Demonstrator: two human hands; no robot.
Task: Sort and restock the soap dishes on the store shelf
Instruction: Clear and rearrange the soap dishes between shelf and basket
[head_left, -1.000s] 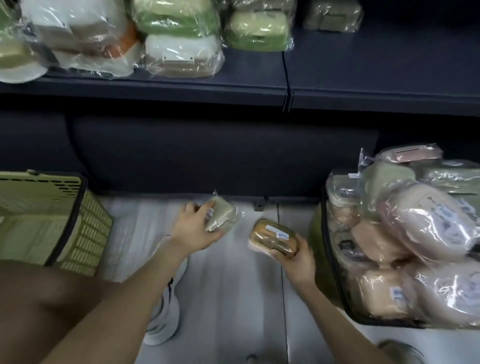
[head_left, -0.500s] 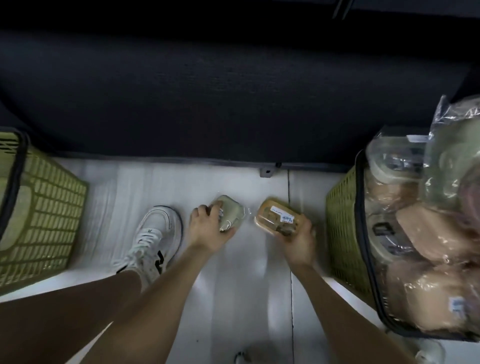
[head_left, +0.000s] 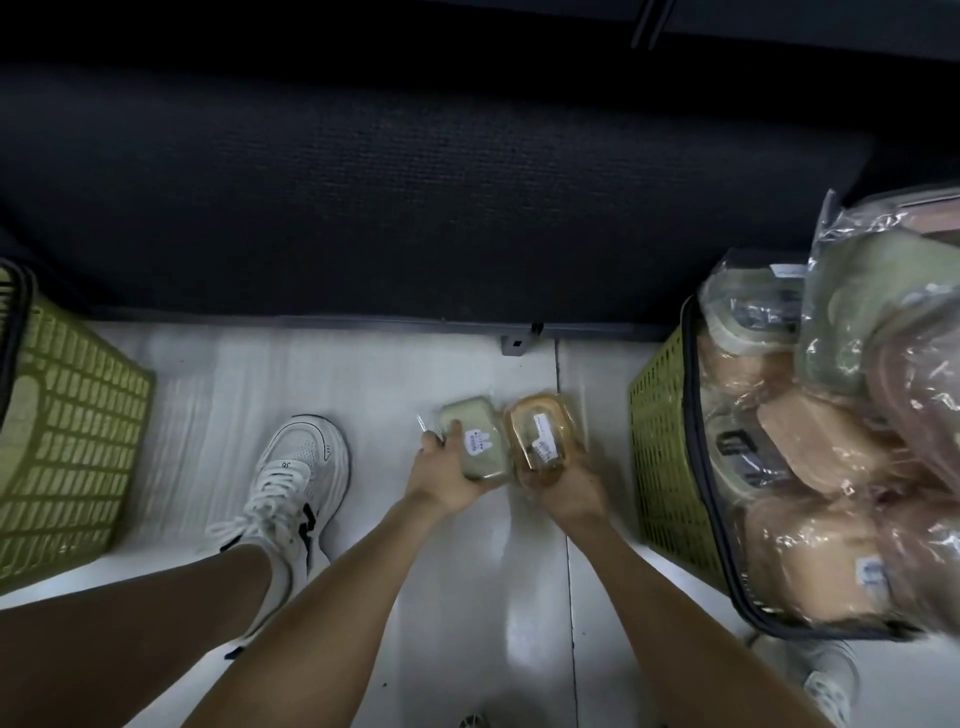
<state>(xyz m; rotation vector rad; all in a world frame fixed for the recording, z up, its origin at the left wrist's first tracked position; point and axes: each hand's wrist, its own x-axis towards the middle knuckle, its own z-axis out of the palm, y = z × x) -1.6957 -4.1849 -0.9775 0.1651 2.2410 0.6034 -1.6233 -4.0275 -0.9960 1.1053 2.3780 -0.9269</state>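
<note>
My left hand holds a pale green wrapped soap dish from underneath, thumb across its near edge. Right beside it, my right hand grips an orange-brown wrapped soap dish with a white label on top. The two dishes touch side by side, low over the white floor. A green basket at the right is piled with several wrapped soap dishes in pink, peach and green. The dark shelf base fills the top of the view.
A second green basket stands at the left on the floor. My foot in a white sneaker is planted left of my hands, and another shoe shows at the bottom right. A small bracket sits at the shelf's foot.
The view has tilted down from the stocked shelf to the floor. Both hands have turned the dishes flat, label up, and brought them together until they touch.
</note>
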